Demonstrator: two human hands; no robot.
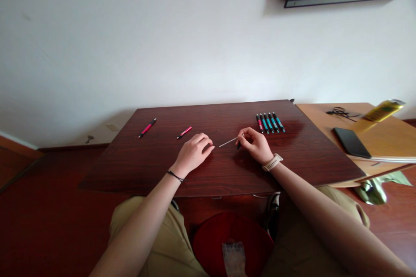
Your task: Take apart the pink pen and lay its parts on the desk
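head view: five teal pens (270,122), two pink pens (165,130), one thin refill (228,142).

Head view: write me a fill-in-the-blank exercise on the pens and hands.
1. The right hand pinches a thin ___ refill.
2. The row of pens beyond the right hand holds ___ pens.
3. The left hand rests on the ___ with nothing seen in it.
4. The two loose pens beyond the left hand are ___.

Missing words: white; five; table; pink
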